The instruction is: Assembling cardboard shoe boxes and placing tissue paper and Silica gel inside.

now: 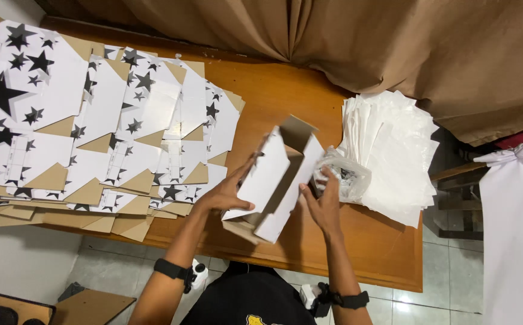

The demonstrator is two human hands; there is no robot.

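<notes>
Above the near table [387,253] edge, both hands grip a half-folded white cardboard box [276,180]: the left hand [228,192] braces one smooth panel, and the right hand [324,204] steadies the other beside crinkly clear bags [345,174]. Farther off lie flat star-printed box blanks [93,120] and thin white sheets [393,150].

Both hands hold a white folding carton [276,180] tilted above a wooden table [387,250]. The left hand [228,191] grips its left panel; the right hand [323,203] presses its right side, touching a crumpled clear plastic bag [348,176]. Flat star-printed carton blanks [99,126] overlap on the left; a stack of white plastic bags [393,150] lies on the right.
</notes>
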